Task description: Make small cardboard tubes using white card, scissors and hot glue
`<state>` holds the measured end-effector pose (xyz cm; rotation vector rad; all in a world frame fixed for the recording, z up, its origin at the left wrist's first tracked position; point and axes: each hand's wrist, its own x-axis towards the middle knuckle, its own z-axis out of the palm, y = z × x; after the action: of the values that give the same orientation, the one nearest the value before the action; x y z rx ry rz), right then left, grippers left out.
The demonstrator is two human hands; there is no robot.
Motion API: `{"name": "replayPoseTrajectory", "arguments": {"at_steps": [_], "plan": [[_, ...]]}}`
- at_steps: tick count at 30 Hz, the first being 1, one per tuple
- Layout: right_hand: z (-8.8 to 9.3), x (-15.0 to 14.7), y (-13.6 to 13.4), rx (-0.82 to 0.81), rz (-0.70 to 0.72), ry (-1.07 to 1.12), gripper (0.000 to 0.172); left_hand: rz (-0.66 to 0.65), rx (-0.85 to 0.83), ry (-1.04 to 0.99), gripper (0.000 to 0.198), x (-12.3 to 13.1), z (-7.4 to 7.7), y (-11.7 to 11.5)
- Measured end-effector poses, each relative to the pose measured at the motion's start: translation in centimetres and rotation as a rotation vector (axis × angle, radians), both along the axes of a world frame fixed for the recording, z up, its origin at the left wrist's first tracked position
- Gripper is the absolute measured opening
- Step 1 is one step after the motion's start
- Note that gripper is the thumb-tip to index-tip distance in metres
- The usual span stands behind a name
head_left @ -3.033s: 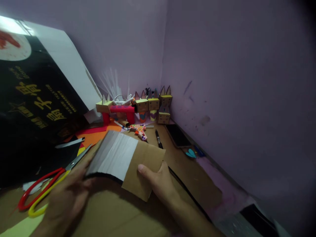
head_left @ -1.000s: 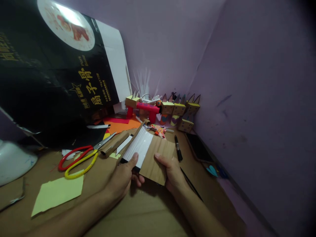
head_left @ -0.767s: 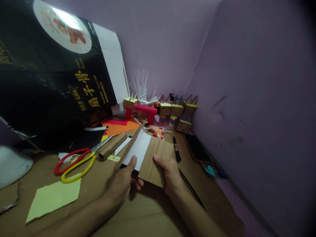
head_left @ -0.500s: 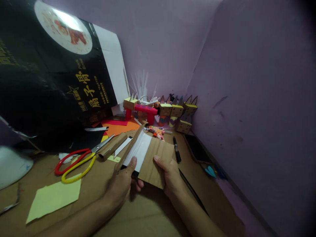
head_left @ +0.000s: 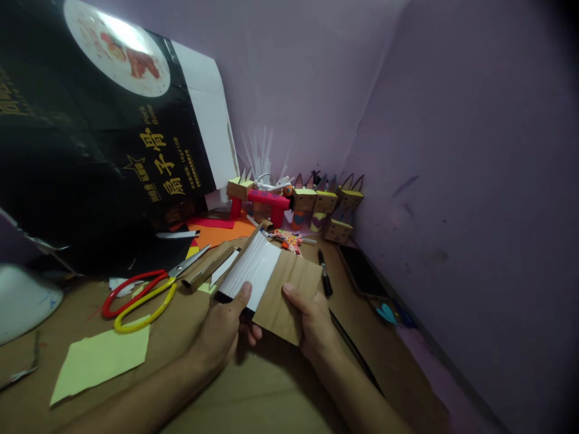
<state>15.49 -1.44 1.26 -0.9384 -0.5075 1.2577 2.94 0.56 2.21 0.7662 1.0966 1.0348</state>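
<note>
Between my two hands is a folded piece of cardboard (head_left: 284, 289), brown with a white strip (head_left: 256, 265) and a black edge along its left part. My left hand (head_left: 228, 325) grips the left end, thumb on the white strip and fingertips showing below. On the brown panel, my right hand (head_left: 312, 313) pinches the right edge with the thumb on top. Its other fingers are hidden behind the piece. A brown cardboard tube (head_left: 208, 268) and a white paper strip (head_left: 224, 269) lie just left of the piece.
Scissors (head_left: 154, 292) with red and yellow handles and yellow-green paper (head_left: 104, 361) lie left. A marker (head_left: 324, 274) and a phone (head_left: 362, 271) lie right. Cardboard animal figures (head_left: 312, 199) stand behind. A large black box (head_left: 90, 138) leans at the back left.
The raised left flap of the cardboard has opened outward, showing more of the white strip and black edge. Both hands stay in nearly the same place.
</note>
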Motion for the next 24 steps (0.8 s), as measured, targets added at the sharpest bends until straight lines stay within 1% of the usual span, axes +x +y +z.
{"name": "replayPoseTrajectory", "arguments": {"at_steps": [2,4,6,8,10,13,15,18,20,24], "plan": [[-0.02,0.03,0.06,-0.009,-0.049,-0.002,0.044,-0.080,0.029,-0.071,0.031,-0.32,0.02,0.34],[-0.10,0.04,0.11,-0.014,-0.085,-0.017,0.044,-0.178,0.020,-0.110,0.034,-0.55,-0.04,0.52],[-0.23,0.03,0.14,0.002,-0.107,-0.052,0.044,-0.268,0.009,-0.098,0.036,-0.61,-0.16,0.50],[-0.38,0.01,0.15,0.026,-0.124,-0.091,0.044,-0.311,0.033,-0.066,0.035,-0.47,-0.31,0.35],[-0.52,-0.02,0.14,0.036,-0.144,-0.119,0.042,-0.311,0.053,-0.029,0.033,-0.22,-0.41,0.20],[-0.65,-0.07,0.12,0.022,-0.148,-0.112,0.040,-0.265,0.054,0.022,0.031,0.08,-0.45,0.07],[-0.64,-0.06,0.10,0.007,-0.128,-0.076,0.041,-0.240,0.056,0.045,0.030,0.11,-0.46,0.03],[-0.49,0.01,0.01,0.007,-0.097,-0.032,0.045,-0.237,0.051,0.086,0.029,-0.02,-0.48,0.04],[-0.42,0.03,-0.11,0.020,-0.051,-0.019,0.047,-0.231,0.048,0.104,0.028,-0.12,-0.47,0.10],[-0.46,-0.16,-0.41,0.043,0.086,-0.015,0.048,-0.218,0.069,0.099,0.027,-0.18,-0.54,0.23]]}}
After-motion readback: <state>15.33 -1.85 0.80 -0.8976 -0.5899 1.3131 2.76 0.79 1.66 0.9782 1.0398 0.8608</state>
